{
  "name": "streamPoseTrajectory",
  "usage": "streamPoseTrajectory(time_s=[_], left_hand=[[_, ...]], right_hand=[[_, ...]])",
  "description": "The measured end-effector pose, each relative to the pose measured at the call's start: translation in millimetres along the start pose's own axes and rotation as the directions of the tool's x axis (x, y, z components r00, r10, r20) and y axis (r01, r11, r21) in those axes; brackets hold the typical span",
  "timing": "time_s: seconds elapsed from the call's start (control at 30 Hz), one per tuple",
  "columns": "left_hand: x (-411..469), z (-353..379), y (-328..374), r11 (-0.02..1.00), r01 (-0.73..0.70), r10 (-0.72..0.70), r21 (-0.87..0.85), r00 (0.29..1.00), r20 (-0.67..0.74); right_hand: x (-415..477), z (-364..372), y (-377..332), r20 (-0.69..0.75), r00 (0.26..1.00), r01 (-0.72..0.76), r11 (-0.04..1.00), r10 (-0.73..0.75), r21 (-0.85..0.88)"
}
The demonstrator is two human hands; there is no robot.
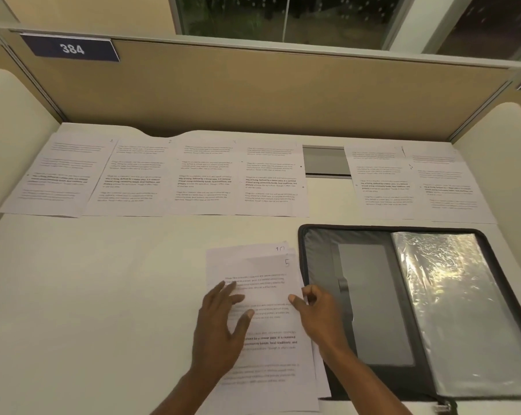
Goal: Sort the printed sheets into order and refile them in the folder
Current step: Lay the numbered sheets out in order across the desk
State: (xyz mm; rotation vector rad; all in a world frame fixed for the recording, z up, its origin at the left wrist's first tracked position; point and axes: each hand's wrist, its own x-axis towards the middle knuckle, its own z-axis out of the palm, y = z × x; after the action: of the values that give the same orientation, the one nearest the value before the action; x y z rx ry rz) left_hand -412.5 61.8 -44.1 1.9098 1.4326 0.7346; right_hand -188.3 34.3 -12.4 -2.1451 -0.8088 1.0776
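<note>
A small stack of printed sheets (268, 295) lies near the desk's front; its top sheet is marked 5 and a sheet marked 10 peeks out behind. My left hand (223, 322) rests flat on the stack's left side with fingers spread. At the stack's right edge, my right hand (319, 310) pinches the top sheet between thumb and curled fingers. To the right lies an open black zip folder (373, 295) with clear plastic sleeves (451, 310). Several more sheets (169, 178) lie in a row along the back, with two others (415, 181) at the back right.
Beige partition walls enclose the white desk (88, 295) at the back and sides. A grey cable hatch (326, 160) sits between the two groups of sheets. A sign reading 384 (72, 48) hangs at the top left.
</note>
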Motion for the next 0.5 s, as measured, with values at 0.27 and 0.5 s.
streamPoseTrajectory(time_s=[0.27,0.5], left_hand=[[-19.2,6.6,-32.7,0.957,-0.173,0.138,0.234,0.978,0.159],[-17.9,6.8,-34.8,0.943,-0.107,0.078,0.314,0.992,0.103]], right_hand=[[10.6,-18.3,-11.8,-0.264,0.959,0.06,0.984,-0.103,-0.165],[37.1,-53.1,15.3,-0.378,0.921,0.048,0.989,-0.098,-0.139]])
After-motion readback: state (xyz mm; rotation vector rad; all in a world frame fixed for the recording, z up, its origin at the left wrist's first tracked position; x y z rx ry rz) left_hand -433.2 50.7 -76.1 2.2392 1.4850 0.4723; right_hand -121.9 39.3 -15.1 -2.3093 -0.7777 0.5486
